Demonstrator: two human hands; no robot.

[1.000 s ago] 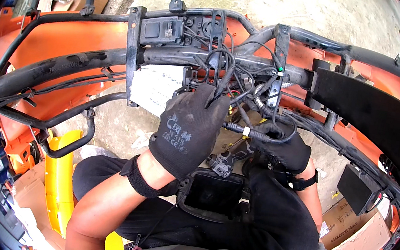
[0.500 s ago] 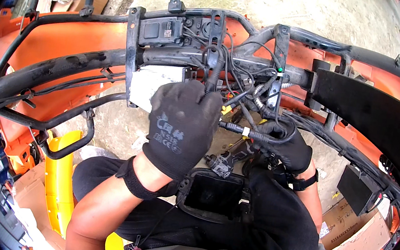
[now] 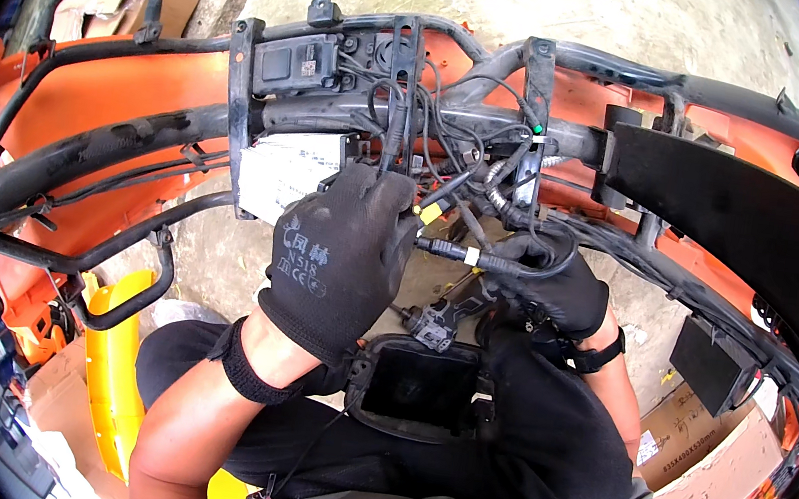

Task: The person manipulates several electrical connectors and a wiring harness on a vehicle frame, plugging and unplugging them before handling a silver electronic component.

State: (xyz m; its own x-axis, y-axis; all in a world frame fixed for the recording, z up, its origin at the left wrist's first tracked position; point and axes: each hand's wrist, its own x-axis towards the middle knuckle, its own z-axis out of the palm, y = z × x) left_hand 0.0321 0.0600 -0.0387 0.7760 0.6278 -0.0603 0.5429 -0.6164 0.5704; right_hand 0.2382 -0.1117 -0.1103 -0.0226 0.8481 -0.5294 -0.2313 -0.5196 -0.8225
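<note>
My left hand (image 3: 343, 257), in a black printed glove, is closed by the lower end of a thick black cable (image 3: 393, 138); its fingertips point away, so what they pinch is partly hidden. In my gloved right hand (image 3: 561, 289), a looped black cable (image 3: 528, 270) is held, its fingers curled beneath. The cable's straight connector (image 3: 455, 251), with a white band, points left toward my left hand. Just above it is a yellow tag (image 3: 432, 214) on another wire. Behind both hands, a tangle of wires (image 3: 455, 136) crosses the black tube frame (image 3: 316, 117).
A white-labelled box (image 3: 288, 174) sits at the frame left of my hands. Below them are a dark power tool (image 3: 435, 325) and a black rectangular tray (image 3: 421, 389) by my lap. Orange panels (image 3: 117, 91), a yellow panel (image 3: 115, 353) and cardboard boxes (image 3: 724, 464) surround the frame.
The frame and wiring have shifted slightly left in the picture. My left hand has shifted left and a little down with them; both hands keep nearly the same grips.
</note>
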